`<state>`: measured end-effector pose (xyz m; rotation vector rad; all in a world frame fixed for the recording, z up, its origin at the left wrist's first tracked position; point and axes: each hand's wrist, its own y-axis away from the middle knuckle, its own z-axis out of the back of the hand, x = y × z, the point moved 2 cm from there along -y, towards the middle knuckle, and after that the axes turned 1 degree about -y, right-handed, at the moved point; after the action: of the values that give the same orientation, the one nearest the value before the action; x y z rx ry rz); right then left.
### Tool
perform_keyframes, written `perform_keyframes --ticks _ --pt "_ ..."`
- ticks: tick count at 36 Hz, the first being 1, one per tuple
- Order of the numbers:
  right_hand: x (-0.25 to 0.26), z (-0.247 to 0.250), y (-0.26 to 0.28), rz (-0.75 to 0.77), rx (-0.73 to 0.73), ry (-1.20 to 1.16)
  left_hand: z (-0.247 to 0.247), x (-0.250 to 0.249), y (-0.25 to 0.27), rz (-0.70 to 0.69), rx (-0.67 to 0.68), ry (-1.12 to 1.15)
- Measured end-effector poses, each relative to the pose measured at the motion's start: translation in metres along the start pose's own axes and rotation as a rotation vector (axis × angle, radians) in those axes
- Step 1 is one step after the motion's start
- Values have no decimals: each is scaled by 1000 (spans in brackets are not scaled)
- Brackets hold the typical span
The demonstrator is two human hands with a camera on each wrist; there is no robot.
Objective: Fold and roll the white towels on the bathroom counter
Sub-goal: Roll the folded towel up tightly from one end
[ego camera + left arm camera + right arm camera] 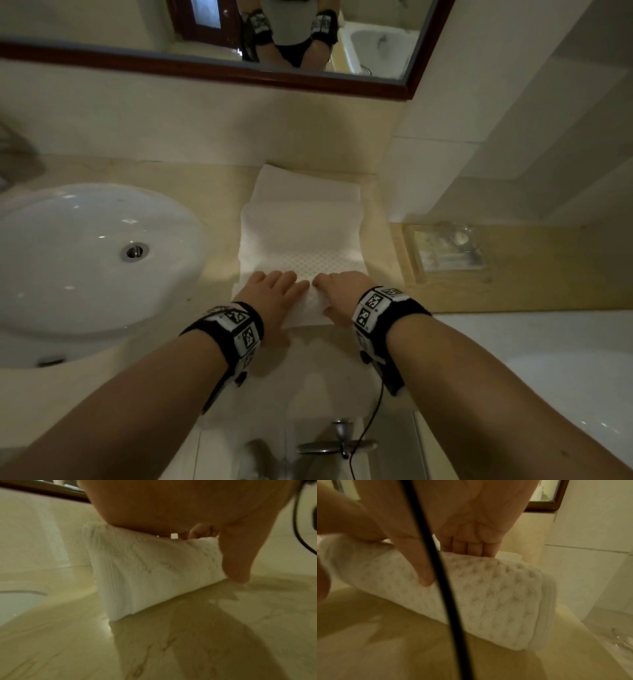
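From the head view, a long white towel is lying lengthwise on the beige counter, just right of the round white sink and running away toward the wall under the dark-framed mirror. Its near end is sitting as a thick rolled or folded bundle, and both hands are lying over that bundle side by side: the left hand on the left part, the right hand on the right part, fingers bending over its far side and thumbs coming down its near face. A clear glass tray is resting on the counter to the right, well apart from the towel. In the left wrist view, the left hand is covering the top of the towel, its thumb pressing down the near face to the counter. In the right wrist view, the right hand is wrapping the waffle-textured towel, fingers curling over the top and thumb pressing into the front, while a black cable is crossing the picture.
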<state>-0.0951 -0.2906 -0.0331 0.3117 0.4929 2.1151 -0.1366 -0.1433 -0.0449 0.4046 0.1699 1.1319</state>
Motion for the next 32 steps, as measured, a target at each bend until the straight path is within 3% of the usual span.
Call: perform_keyframes --ticks 8,10,15,18,24,29,32 --pt "4 10 -6 15 258 -113 0 1 6 12 112 208" --pt "7 9 -1 25 204 -170 2 4 7 60 139 293" --pt "13 1 21 234 -163 -110 6 12 2 164 374 485" --pt "11 -9 27 241 -115 -59 3 15 1 177 434 615" --pt "13 -11 24 192 -67 14 -1 18 4 183 356 653" --pt "14 -1 6 103 10 -6 3 19 12 126 4 356" --pt "15 3 -6 85 74 12 2 13 22 71 -106 158"
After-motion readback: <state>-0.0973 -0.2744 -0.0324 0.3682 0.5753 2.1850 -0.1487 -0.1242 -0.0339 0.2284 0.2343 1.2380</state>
